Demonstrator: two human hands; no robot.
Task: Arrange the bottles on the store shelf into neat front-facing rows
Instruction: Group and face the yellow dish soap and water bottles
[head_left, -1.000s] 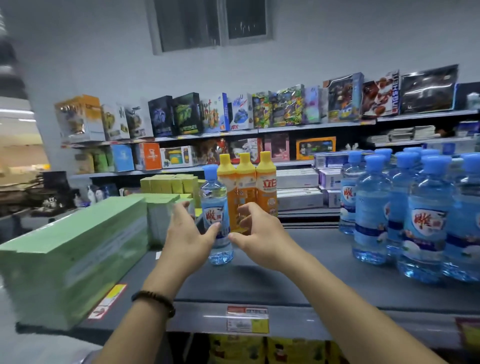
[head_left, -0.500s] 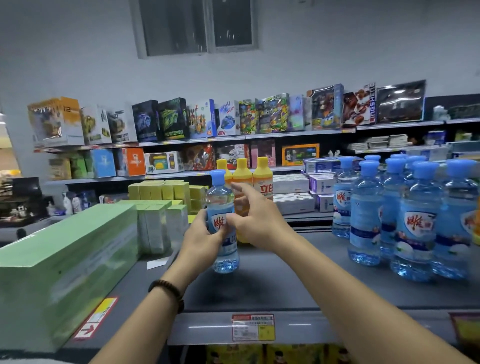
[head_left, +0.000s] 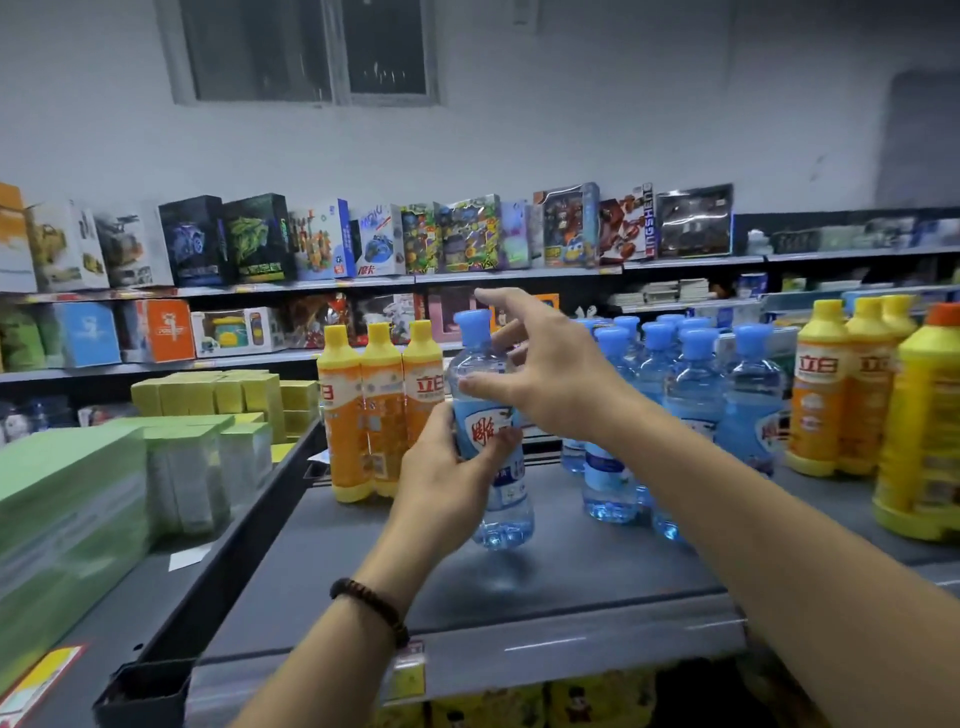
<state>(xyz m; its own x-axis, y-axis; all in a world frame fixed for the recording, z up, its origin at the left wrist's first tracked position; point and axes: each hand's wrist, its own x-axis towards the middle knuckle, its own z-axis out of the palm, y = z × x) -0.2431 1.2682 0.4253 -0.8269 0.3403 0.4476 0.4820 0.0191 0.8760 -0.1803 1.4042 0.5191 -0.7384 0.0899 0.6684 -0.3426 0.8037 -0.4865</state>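
On the grey store shelf (head_left: 571, 587) before a white wall (head_left: 623, 130), the left hand (head_left: 447, 483) grips a water bottle (head_left: 506, 514), the right hand (head_left: 556, 374) spread wide.

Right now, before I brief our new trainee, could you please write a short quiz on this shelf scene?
1. True or false: the left hand grips the clear plastic blue-capped water bottle around its label.
2. What stands just left of that bottle? A. glass jars B. three orange yellow-capped detergent bottles C. tin cans
3. Short answer: on which side of the held bottle does the cluster of other blue-capped water bottles stand?

Key: 1 true; 2 B; 3 on its right.
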